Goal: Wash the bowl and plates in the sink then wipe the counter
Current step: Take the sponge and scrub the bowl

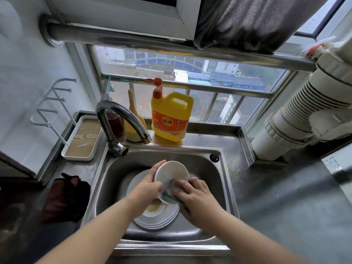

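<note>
You are holding the round white ceramic bowl (pixel 172 175) tilted over the middle of the stainless steel sink (pixel 213 180), its open mouth facing you, just above the stack of white round plates (pixel 159 216) lying in the basin near its front wall. Your left hand (pixel 147 187) is gripping the bowl by its left rim, fingers (pixel 159 164) curled round the outside wall and the thumb side pressing near the lip. Your right hand (pixel 194 194) is clamping a greenish scouring sponge (pixel 169 196) against the bowl's lower inner edge, fingers bunched together on it.

Judging by the glaze, the bowl is going to be stiff, fairly light and brittle, and slick once it is wet and soapy, so keeping the rim pinched between thumb and fingers looks like the safest hold (a flat palm would likely slide). Dropping it would mean hitting the plates below, and either could chip.

The plates look heavier as a stack; the top one is carrying a yellowish residue. Lifting them one at a time by the edge seems wiser than taking the pile.

The yellow plastic pump bottle of detergent (pixel 170 117) is standing at the desk's back edge, behind the sink, beside the curved chrome tap (pixel 122 121).
</note>
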{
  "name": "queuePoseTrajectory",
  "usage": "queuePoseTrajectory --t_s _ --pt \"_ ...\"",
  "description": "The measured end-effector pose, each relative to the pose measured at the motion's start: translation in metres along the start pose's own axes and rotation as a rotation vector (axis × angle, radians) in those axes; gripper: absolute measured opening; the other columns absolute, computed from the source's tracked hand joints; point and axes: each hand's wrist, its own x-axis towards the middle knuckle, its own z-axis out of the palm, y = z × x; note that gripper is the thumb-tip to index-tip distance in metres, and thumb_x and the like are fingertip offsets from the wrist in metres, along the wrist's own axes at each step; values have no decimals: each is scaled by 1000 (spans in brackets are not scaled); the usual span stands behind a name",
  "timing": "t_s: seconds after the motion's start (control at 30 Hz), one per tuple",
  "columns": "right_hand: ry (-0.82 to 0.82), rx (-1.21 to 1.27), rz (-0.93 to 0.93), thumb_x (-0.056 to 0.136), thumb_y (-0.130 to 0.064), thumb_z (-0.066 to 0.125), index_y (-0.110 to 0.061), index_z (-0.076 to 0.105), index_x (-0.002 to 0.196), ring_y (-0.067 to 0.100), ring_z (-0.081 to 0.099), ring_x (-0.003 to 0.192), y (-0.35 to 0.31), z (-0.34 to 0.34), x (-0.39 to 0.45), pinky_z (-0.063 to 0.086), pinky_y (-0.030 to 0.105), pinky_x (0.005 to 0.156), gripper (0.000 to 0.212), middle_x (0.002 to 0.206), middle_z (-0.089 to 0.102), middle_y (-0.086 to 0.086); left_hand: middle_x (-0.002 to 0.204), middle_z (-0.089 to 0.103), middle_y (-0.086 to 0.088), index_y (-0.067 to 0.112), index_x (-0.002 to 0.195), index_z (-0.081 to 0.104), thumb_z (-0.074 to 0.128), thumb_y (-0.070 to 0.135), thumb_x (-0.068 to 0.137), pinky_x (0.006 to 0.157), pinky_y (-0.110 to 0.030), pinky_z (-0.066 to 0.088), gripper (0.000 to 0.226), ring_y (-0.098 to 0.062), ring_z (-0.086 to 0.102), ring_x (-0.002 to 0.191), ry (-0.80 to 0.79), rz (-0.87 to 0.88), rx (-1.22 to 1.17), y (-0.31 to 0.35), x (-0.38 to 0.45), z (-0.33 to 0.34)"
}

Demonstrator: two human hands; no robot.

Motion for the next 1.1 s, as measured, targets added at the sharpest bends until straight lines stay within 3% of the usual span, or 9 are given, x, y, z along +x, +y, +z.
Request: queuePoseTrajectory --t_s 0.17,0.23,0.3,0.4,0.53,0.7,0.87,0.97,1.1 --pt "-41 -530 -703 72 -38 74 -43 70 98 21 34 129 54 -40 61 16 42 115 27 134 52 -20 111 58 -10 42 118 51 33 -9 84 80 -58 53 64 -31 63 95 -265 -125 291 43 -4 -6" --pt "-6 -603 -793 76 -39 72 -42 71 98 18 35 131 54 -53 75 10 42 117 22 133 53 -21 103 59 -4 40 117 48 34 -8 87 80 -57 53 58 -23 65 86 -332 -126 405 59 -5 -5" --pt "-14 -516 -643 76 -34 71 -39 70 102 26 37 125 51 -52 70 19 45 113 26 134 52 -16 109 57 -5 41 120 46 33 -10 84 80 -57 54 64 -26 64 91 -311 -111 432 64 -3 -10" --pt "-168 -182 -62 58 -33 75 -34 67 110 32 47 110 22 -43 41 36 44 94 53 129 58 -8 115 55 -11 43 120 50 31 -13 78 75 -54 56 72 -37 63 98 -170 -66 322 55 2 -13" --pt "-378 180 403 80 -35 52 -30 50 127 33 42 113 -34 -42 29 35 40 93 48 134 47 1 116 52 -9 44 109 54 30 -12 75 70 -56 57 70 -38 58 99 -47 -93 214 29 7 -1" --pt "-340 256 306 87 -40 46 -32 46 134 32 43 110 -35 -28 19 36 40 95 48 137 46 0 113 50 -8 44 105 54 31 -13 74 70 -55 57 69 -38 56 100 -17 -140 234 26 11 -6" --pt "-231 -160 -100 49 -36 78 -29 73 102 26 46 99 19 -43 42 32 35 88 54 119 54 -2 117 58 -13 41 121 50 34 -8 80 72 -52 58 65 -37 65 97 -161 -172 258 35 6 -4" --pt "-203 -33 56 57 -31 79 -23 62 122 29 48 107 6 -51 55 38 39 96 67 124 50 3 119 58 -14 40 126 46 34 -8 83 71 -46 58 66 -34 65 98 -213 -130 139 37 6 2" --pt "-170 328 310 91 -34 50 -31 49 134 31 37 123 -24 -44 48 30 34 105 43 137 35 8 113 59 -16 38 123 49 29 -14 81 61 -40 56 70 -29 66 79 -168 -89 -62 30 1 5"
